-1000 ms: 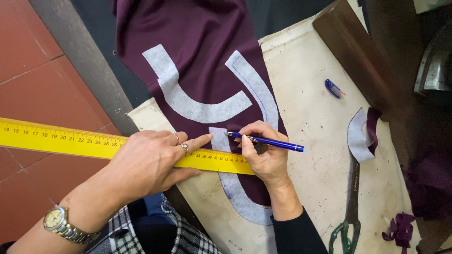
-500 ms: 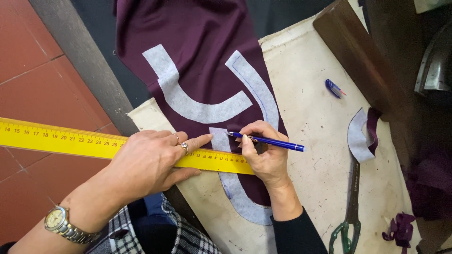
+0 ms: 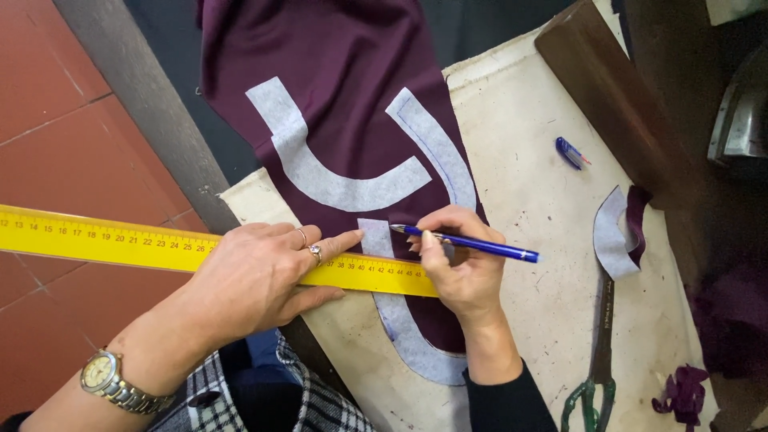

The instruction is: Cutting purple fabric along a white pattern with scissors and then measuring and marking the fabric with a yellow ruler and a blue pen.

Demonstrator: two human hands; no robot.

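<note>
Cream padded table [image 3: 528, 144] bears maroon fabric [image 3: 344, 88]; red tiled floor [image 3: 48, 96] beside.

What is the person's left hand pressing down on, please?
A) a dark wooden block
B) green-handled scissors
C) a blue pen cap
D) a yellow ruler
D: the left hand lies flat on the yellow ruler, which crosses the maroon fabric, while the right hand holds a blue pen.

a tailoring workshop: cut fabric [image 3: 344, 96], shears [image 3: 596, 360], ruler [image 3: 120, 244] on worktable [image 3: 528, 184].
</note>
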